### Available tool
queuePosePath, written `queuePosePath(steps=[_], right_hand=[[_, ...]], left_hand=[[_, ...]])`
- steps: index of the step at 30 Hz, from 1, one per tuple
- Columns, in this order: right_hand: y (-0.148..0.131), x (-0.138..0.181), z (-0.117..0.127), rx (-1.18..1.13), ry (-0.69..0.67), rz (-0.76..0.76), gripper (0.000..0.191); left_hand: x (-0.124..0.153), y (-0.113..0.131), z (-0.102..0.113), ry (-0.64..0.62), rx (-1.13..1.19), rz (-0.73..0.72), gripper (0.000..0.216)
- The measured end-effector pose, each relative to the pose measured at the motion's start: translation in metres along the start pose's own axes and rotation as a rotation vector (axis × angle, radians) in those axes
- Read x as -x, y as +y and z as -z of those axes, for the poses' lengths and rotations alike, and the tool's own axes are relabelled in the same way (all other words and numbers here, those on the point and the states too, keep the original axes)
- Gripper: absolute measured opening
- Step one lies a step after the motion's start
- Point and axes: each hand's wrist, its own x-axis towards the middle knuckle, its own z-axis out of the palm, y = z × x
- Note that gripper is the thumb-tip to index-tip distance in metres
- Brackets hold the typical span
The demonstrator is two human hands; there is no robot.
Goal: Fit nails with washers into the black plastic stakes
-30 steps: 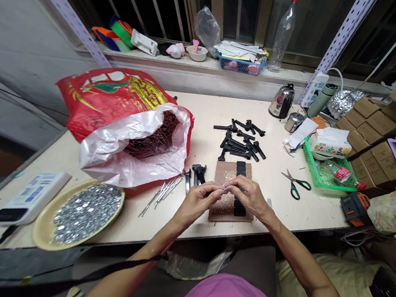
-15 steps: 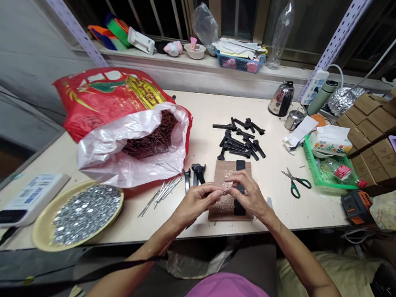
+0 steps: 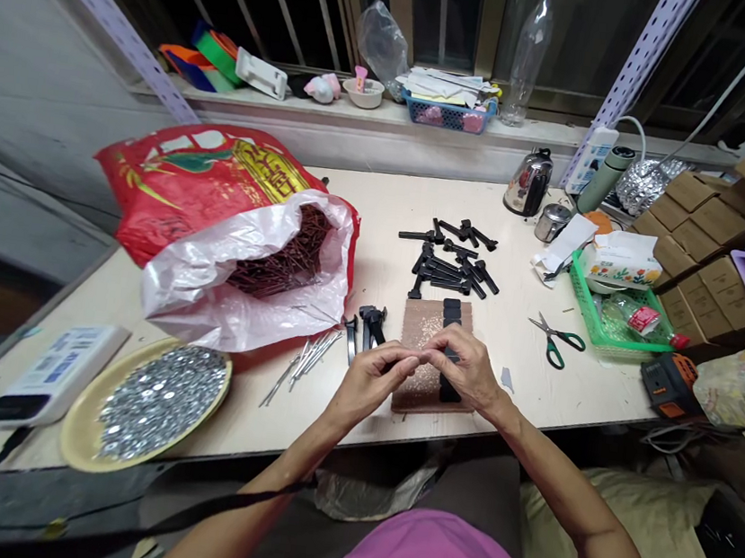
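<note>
1. Now the left hand (image 3: 370, 378) and right hand (image 3: 463, 367) are held together above a speckled board (image 3: 417, 330), fingertips (image 3: 427, 355) pressed in a pinch.
2. A small item (image 3: 421, 358) may be pinched there, but it is too hidden to be told; it is judged light, to be taken by the fingertips alone.
3. Black plastic pieces (image 3: 448, 266) are laid beyond the board.
</note>
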Motion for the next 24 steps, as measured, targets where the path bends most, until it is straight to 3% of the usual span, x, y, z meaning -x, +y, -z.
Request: queuePosePath(steps=[5,10,13,24], right_hand=[[0.0010,0.0021,-0.0011,0.079,0.013,-0.004,0.042],[0.0023,-0.0006,0.0045,-0.076,-0.012,-0.052,0.038],[0.0039,-0.0025,0.0051,-0.116,-0.019,-0.043,0.030],[0.0046,-0.0031,0.0001,-0.186,-0.046,-0.136,0.034]], left_hand=[[-0.0003,0.0019,-0.0035,0.006,0.083,0.062,0.027],[-0.0024,0.0045,-0.0016,0.016,0.206,0.172,0.035],[-0.0022,0.0044,-0.0021,0.017,0.206,0.167,0.034],[-0.0033,0.0037,-0.0043,0.017,0.243,0.170,0.030]])
